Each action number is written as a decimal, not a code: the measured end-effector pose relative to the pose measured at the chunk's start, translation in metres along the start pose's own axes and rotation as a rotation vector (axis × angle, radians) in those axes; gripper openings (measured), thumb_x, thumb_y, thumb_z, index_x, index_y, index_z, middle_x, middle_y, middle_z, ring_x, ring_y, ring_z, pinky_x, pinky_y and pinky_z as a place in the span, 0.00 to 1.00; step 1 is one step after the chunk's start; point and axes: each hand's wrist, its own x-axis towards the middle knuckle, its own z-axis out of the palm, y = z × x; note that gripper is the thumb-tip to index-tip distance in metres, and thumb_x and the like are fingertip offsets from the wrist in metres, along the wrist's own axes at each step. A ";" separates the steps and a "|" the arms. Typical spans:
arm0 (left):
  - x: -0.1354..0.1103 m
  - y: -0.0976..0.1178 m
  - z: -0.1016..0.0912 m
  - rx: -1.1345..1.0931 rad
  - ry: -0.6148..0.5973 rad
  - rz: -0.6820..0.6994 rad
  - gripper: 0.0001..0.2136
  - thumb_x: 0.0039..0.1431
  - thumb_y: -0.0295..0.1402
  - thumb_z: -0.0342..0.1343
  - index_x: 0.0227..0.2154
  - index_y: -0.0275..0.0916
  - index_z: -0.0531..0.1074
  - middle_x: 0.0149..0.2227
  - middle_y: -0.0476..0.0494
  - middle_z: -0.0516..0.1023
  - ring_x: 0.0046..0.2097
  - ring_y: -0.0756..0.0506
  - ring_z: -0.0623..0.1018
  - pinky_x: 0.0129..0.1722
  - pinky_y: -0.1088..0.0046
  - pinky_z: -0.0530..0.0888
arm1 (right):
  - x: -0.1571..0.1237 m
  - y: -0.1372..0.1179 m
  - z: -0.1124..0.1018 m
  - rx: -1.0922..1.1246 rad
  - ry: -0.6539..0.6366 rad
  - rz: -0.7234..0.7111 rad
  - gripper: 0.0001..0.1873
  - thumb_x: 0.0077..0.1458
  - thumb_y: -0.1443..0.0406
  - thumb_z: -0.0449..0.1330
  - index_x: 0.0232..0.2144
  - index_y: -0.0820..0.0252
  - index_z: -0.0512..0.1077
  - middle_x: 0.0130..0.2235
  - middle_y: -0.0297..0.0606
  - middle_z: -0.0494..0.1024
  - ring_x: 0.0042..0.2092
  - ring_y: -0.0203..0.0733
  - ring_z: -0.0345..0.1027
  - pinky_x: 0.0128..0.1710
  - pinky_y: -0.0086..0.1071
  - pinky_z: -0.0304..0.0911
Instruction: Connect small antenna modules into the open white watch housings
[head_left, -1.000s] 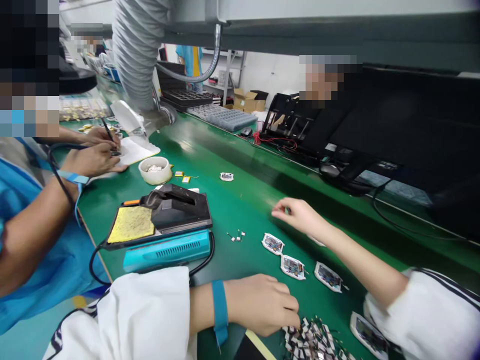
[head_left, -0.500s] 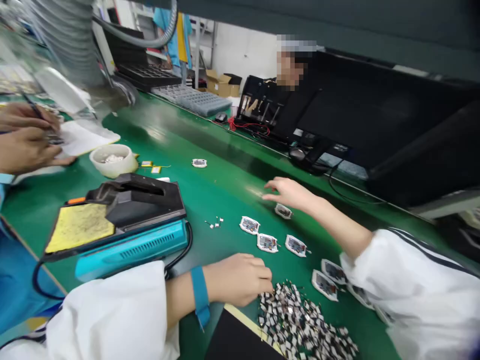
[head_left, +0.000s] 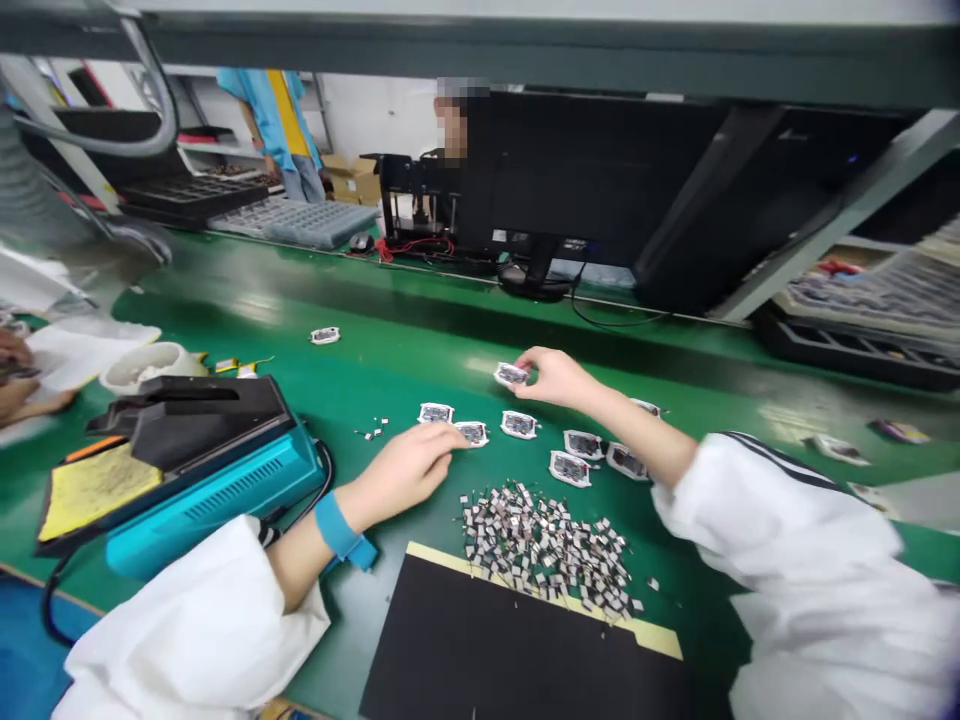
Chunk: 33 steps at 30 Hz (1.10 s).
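In the head view, the right hand (head_left: 551,378) pinches a small circuit board (head_left: 511,374) narrowly between fingers and thumb. The left hand (head_left: 401,470) lies open, fingers extended, its tips just beside another board (head_left: 472,433) in a loose row. A heap of tiny components (head_left: 544,545) lies on the green bench (head_left: 420,300) against a black mat (head_left: 517,650).

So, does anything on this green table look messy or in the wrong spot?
Yes, a little. A few tiny parts sit by themselves on the green bench mat, away from the big heap of similar parts. They lie between the teal soldering station and the row of small circuit boards, so they look like strays.
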 end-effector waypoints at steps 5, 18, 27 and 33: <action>0.031 -0.008 -0.002 0.180 -0.074 -0.136 0.23 0.57 0.40 0.44 0.55 0.41 0.51 0.57 0.40 0.52 0.58 0.40 0.54 0.56 0.60 0.57 | -0.071 0.022 -0.009 0.024 -0.027 -0.004 0.15 0.41 0.59 0.57 0.32 0.61 0.68 0.34 0.36 0.72 0.33 0.39 0.65 0.30 0.28 0.58; 0.051 -0.014 0.027 0.355 -0.236 -0.013 0.18 0.61 0.42 0.31 0.54 0.57 0.46 0.59 0.50 0.52 0.60 0.38 0.52 0.53 0.43 0.48 | -0.108 0.034 0.018 0.043 0.065 -0.030 0.19 0.52 0.52 0.50 0.41 0.54 0.68 0.37 0.36 0.69 0.35 0.37 0.66 0.31 0.27 0.59; 0.079 0.021 0.054 0.259 -0.287 0.126 0.18 0.61 0.41 0.33 0.54 0.58 0.47 0.59 0.46 0.49 0.60 0.37 0.49 0.53 0.41 0.45 | -0.142 0.066 0.003 0.008 0.052 0.096 0.21 0.51 0.51 0.51 0.44 0.53 0.66 0.41 0.37 0.67 0.40 0.37 0.65 0.38 0.28 0.61; 0.083 0.019 0.040 0.069 -0.291 0.101 0.20 0.61 0.40 0.33 0.56 0.52 0.42 0.60 0.48 0.46 0.61 0.41 0.47 0.56 0.48 0.49 | -0.108 0.121 -0.011 -0.065 0.075 0.324 0.31 0.46 0.51 0.55 0.47 0.66 0.64 0.40 0.46 0.68 0.37 0.42 0.66 0.36 0.32 0.61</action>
